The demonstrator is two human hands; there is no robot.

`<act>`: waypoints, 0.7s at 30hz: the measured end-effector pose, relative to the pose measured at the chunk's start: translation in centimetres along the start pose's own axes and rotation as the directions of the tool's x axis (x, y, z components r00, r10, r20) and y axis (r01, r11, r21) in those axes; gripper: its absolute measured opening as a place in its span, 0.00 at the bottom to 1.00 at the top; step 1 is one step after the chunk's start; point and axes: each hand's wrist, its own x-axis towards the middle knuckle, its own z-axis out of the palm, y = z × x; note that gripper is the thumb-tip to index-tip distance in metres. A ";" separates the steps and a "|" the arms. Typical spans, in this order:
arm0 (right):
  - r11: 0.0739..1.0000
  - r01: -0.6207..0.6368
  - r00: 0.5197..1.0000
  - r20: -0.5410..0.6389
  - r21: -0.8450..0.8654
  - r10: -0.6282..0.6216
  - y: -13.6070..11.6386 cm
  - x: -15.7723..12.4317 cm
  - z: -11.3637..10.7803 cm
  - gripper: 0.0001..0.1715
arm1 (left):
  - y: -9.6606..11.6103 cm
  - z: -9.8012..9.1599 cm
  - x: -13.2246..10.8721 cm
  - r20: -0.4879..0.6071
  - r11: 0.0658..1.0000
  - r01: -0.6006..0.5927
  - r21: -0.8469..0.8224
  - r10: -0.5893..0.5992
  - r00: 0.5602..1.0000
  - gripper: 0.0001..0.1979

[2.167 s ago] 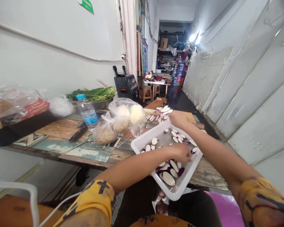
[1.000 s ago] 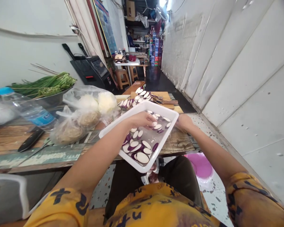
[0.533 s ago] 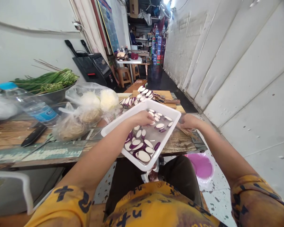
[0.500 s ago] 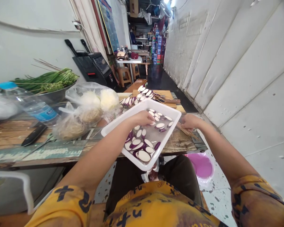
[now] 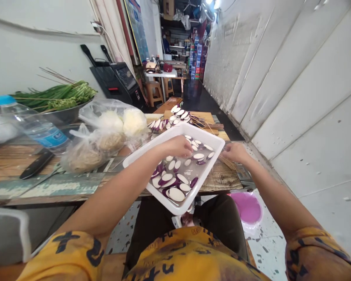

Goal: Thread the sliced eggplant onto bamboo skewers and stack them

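Note:
A white plastic tray (image 5: 133, 157) of water holds oval eggplant slices (image 5: 177, 194) with purple skin and pale flesh. My left hand (image 5: 179, 146) reaches over its left rim, thumb and fingers pinched just above the water; what they hold, if anything, is hidden. Just outside the tray's right rim, my right hand (image 5: 235, 151) is closed, its fingertips pinching what looks like a thin bamboo skewer. Below it lies a bundle of bamboo skewers (image 5: 228, 163) on the table. Behind the tray, skewered eggplant slices (image 5: 179, 114) are piled on a wooden cutting board (image 5: 206, 116).
On the left stand clear plastic bags of food (image 5: 83, 158), a water bottle (image 5: 48, 134), a black-handled knife (image 5: 36, 166) and a metal bowl of greens (image 5: 67, 113). A pink basin (image 5: 247, 207) is on the floor at right. A white wall (image 5: 304, 97) runs along the right.
My right hand has lifted slightly off the skewer bundle. My left hand has shifted a little to the right over the tray, and a slice now shows in the water below it.

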 end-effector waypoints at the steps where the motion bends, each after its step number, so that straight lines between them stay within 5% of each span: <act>1: 0.999 -0.020 0.999 -0.044 0.036 0.022 0.0 0.0 0.1 0.15 | 0.2 0.5 0.4 -0.016 0.999 -0.006 0.043 0.007 1.000 0.14; 5: 0.975 -0.053 0.984 -0.156 0.214 0.088 0.0 0.1 0.3 0.13 | 0.9 2.8 1.8 -0.140 0.956 -0.034 0.291 0.078 0.987 0.14; 8: 0.962 -0.050 0.980 -0.171 0.269 0.099 -0.1 0.2 0.2 0.13 | 0.7 4.1 2.4 -0.123 0.915 -0.027 0.403 0.084 0.989 0.15; 15: 0.911 -0.053 0.966 -0.210 0.409 0.151 -0.4 0.8 -0.7 0.16 | -0.6 4.1 2.9 -0.107 0.941 0.005 0.338 0.033 0.994 0.14; 18: 0.869 -0.021 0.919 -0.333 0.494 0.212 -0.5 0.9 -1.4 0.19 | -1.1 4.4 3.2 -0.146 0.955 -0.026 0.296 0.072 0.987 0.22; 21: 0.775 0.134 0.821 -0.507 0.617 0.261 -1.2 -0.2 -2.5 0.19 | -1.6 4.8 3.5 -0.071 0.945 -0.081 0.317 0.109 0.991 0.19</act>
